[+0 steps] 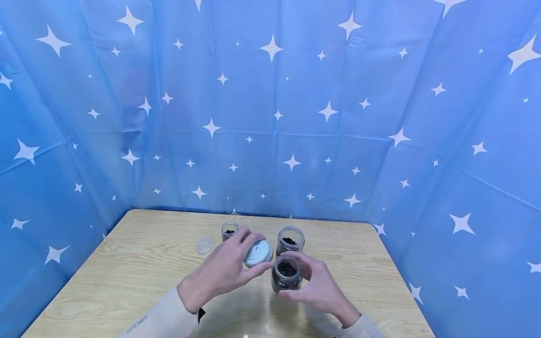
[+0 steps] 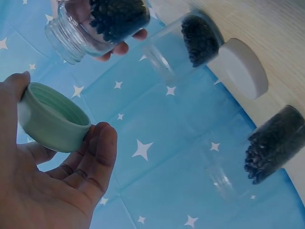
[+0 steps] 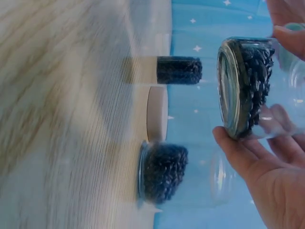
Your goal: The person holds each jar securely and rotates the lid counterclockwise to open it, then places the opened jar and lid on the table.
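My left hand (image 1: 226, 264) pinches a pale green screw lid (image 2: 55, 119) by its rim, its hollow side showing in the left wrist view. My right hand (image 1: 314, 284) grips a glass jar (image 1: 287, 274) partly filled with dark beans or seeds (image 3: 256, 88). The jar has no lid on, and its round base shows in the right wrist view, raised off the table. The green lid is just left of the jar mouth, apart from it. Behind the held jar stands a second open glass jar (image 1: 290, 239) with similar dark contents.
A smaller open glass jar (image 1: 229, 230) with dark contents stands further left, partly behind my left hand. Next to it a clear disc-shaped lid (image 1: 204, 245) lies on the wooden table (image 1: 139, 263). A whitish lid (image 2: 244, 69) rests between the standing jars. A starry blue curtain (image 1: 249, 108) surrounds the table.
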